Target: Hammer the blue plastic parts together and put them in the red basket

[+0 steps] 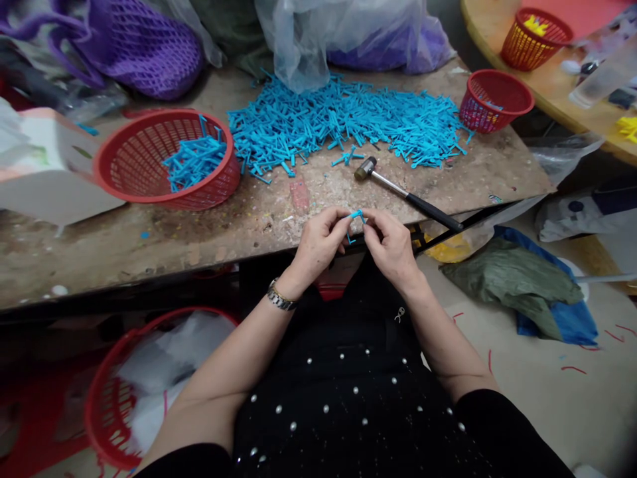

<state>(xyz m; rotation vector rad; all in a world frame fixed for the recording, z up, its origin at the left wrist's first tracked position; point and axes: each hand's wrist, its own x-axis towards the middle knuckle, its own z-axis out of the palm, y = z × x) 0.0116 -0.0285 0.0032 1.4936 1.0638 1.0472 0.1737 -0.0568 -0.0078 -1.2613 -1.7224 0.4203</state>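
Beads, white and round, dot the person's black top, nearest the viewer. Low on the left, a red floor basket holds crumpled plastic. A metal watch circles the left wrist. Beyond it, at the near edge of a stained worktop, the left hand and right hand meet, fingertips pinching one small blue piece between them. A thin blue bit shows just below; whether it belongs to that piece cannot be told. To the right, on the pale floor, an olive bag lies over a blue bag, with red strips scattered near. On the worktop, past the right hand, lies a mallet, its black handle reaching over the edge. To the left, a red basket is partly filled with blue pieces, beside a white box. Behind the mallet spreads a wide heap of the same pieces, with a smaller red basket at its right end. At the back are a purple mesh bag on the left and clear plastic bags in the middle; far right, a round table carries another basket, with yellow pieces inside.
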